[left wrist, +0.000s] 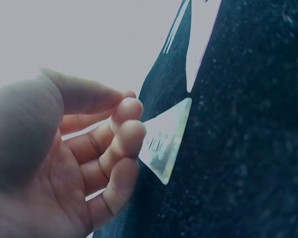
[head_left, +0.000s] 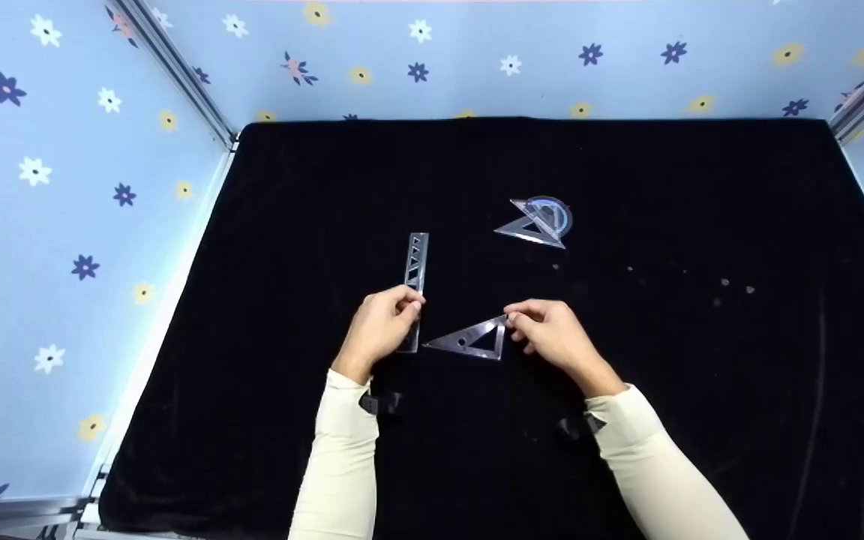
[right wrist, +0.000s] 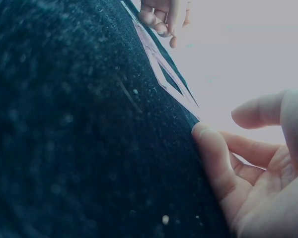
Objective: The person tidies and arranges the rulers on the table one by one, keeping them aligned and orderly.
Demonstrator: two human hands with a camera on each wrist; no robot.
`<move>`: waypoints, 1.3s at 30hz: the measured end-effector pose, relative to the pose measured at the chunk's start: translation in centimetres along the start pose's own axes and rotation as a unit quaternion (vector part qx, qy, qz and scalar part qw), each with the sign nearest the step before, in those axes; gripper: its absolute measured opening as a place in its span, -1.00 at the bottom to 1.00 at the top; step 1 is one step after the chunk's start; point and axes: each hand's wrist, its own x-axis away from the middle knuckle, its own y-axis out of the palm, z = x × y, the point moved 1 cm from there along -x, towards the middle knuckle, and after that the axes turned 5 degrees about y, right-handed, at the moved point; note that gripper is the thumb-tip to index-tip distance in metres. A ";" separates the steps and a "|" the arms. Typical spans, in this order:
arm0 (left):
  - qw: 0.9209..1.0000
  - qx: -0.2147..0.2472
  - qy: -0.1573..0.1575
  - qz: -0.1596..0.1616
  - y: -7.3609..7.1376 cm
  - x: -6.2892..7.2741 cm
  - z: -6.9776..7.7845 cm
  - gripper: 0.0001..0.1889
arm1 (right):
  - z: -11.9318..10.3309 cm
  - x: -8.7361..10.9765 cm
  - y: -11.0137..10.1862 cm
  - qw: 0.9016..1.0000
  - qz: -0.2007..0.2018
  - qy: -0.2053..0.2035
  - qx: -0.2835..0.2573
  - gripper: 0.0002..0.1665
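In the head view, my left hand covers the middle of a clear ruler with triangular cut-outs. Its fingers curl over the ruler, the thumb meeting the index fingertip, while one ruler end shows beyond them in the left wrist view. To the right lies a clear set square, its pointed left corner close by the ruler's lower end. My right hand has a fingertip at the set square's upper corner. The right wrist view shows the thumb held apart from that finger.
Farther back on the black cloth, another set square overlaps a clear protractor. Small pale specks dot the cloth on the right. Blue flowered panels in metal frames border the back and sides.
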 end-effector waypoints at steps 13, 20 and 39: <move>0.999 -0.037 0.006 -0.004 0.2 0.0 0.0 -0.85 | -0.1 0.1 0.0 1.000 0.000 -0.003 0.028 -0.68; 0.999 -0.035 0.009 -0.003 0.3 -0.1 -0.1 -0.84 | 0.0 0.1 0.1 1.000 0.005 -0.005 0.030 -0.70; 0.999 0.015 0.024 0.015 0.1 -0.1 -0.4 -0.81 | 0.1 -0.2 0.0 1.000 0.002 0.001 0.021 -0.71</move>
